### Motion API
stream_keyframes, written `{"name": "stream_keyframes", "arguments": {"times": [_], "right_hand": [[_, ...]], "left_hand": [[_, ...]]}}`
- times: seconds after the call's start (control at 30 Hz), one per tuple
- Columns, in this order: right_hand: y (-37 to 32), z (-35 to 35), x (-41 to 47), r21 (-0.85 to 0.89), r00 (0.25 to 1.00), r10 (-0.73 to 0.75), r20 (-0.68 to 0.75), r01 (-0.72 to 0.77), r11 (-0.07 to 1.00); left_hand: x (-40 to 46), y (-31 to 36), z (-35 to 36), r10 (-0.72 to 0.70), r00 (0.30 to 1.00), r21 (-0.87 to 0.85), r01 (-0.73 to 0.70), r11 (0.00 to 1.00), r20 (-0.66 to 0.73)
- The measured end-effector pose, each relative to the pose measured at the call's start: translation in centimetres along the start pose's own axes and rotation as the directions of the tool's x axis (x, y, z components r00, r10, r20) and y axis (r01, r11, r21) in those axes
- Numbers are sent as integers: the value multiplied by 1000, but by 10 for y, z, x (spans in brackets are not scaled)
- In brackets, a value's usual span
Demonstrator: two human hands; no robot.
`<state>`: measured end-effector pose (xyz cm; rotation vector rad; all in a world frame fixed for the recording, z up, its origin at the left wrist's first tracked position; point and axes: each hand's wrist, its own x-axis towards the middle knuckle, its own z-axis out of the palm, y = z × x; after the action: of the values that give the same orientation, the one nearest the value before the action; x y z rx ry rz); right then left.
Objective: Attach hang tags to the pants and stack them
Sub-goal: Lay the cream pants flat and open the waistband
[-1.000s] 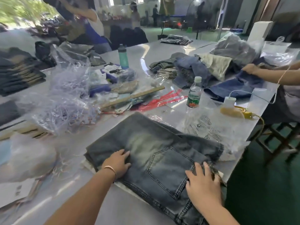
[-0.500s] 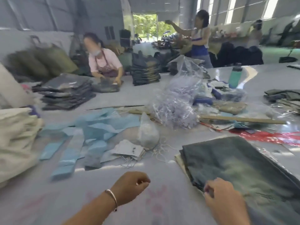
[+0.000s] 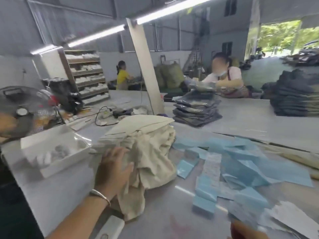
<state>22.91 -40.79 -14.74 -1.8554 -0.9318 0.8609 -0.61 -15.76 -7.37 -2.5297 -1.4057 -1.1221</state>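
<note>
A crumpled pile of cream pants (image 3: 151, 140) lies on the grey table (image 3: 165, 216) to my left. My left hand (image 3: 113, 169), with a bracelet on its wrist, lies on the near side of that pile, fingers stretched onto the cloth. Light-blue hang tags and blue paper sheets (image 3: 205, 195) are scattered over the table to the right of the pile. Only a blurred sliver of my right hand (image 3: 246, 231) shows at the bottom edge, and its fingers are hidden.
A white box (image 3: 51, 152) holding small items sits left of the pile, with a fan (image 3: 22, 107) behind it. Bagged dark pants (image 3: 196, 107) and a folded dark stack (image 3: 296, 99) stand farther back, near a seated person (image 3: 229, 78). A slanted white post (image 3: 146, 69) rises mid-table.
My view has swung left, away from the folded dark jeans. My left hand has moved from the bare table onto the cream pile, and my right hand has dropped nearly out of view.
</note>
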Motion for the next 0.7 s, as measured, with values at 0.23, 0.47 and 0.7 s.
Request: {"name": "stream_keyframes", "arguments": {"times": [0.23,0.47,0.7], "right_hand": [[-104,91,104,-252,975,-168,-142,129,959],[-187,140,197,-197,914,-353,-199,316,928],[-254,133,266,794,941,-110,319,-203,573]], "left_hand": [[146,-87,76,12,894,33,-30,999,449],[192,-99,71,54,979,36,-62,997,198],[164,-57,-13,454,889,-278,-450,849,-52]]}}
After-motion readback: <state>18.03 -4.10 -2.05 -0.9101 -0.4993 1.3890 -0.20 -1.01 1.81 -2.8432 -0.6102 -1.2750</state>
